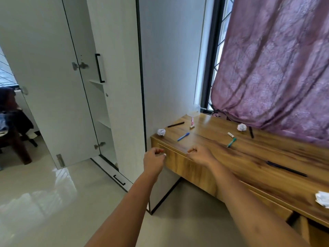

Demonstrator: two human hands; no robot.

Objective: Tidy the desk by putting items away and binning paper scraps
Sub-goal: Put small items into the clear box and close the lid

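The blue pen [183, 136] lies flat near the tabletop's [249, 157] left end, its long axis slanting from the front edge toward the curtain [267, 68], beyond the loosely curled, empty right hand [199, 154] and the left hand [154, 158], whose grip I cannot tell.

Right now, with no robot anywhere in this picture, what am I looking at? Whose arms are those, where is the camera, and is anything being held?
There is no machine here. A person wears a wide-angle camera on the head, so you look down along their own arms. The left hand and right hand hover at the near corner of a wooden desk, fingers loosely curled. The right hand holds nothing. A small white spot by the left thumb is too blurred to name. On the desk lie three crumpled paper balls: at the left corner, by the purple curtain at, and at the right edge. There are also a blue pen, a green pen and black pens. A white wardrobe stands left.
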